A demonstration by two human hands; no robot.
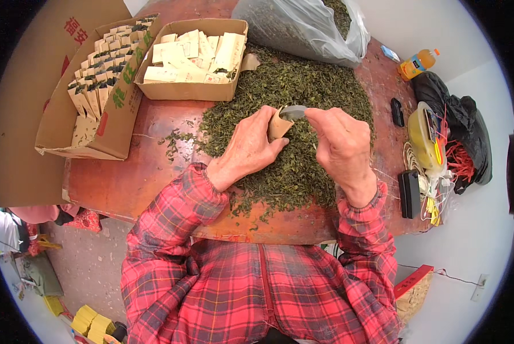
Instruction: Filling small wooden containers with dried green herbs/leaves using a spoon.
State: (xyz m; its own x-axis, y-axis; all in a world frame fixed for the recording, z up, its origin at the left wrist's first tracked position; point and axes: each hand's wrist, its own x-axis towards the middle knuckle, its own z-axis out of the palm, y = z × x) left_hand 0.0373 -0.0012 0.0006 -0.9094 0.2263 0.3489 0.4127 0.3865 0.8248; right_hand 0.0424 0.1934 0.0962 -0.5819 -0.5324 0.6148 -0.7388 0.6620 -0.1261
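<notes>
Pinching paper packet [278,128] in left hand [245,144] over leaf pile [320,83] on worktop [111,186], gripping grey scoop [294,112] at packet mouth in right hand [344,142]; probably light, thin-walled, easily crushed, best held gently by sides below rim.

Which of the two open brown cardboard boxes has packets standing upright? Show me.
The long brown cardboard box at left: its tan paper packets stand in rows. In the shorter brown cardboard box, cream paper packets lie heaped.

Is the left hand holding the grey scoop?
No, the right hand grips the grey scoop, while the left hand holds a paper packet.
</notes>
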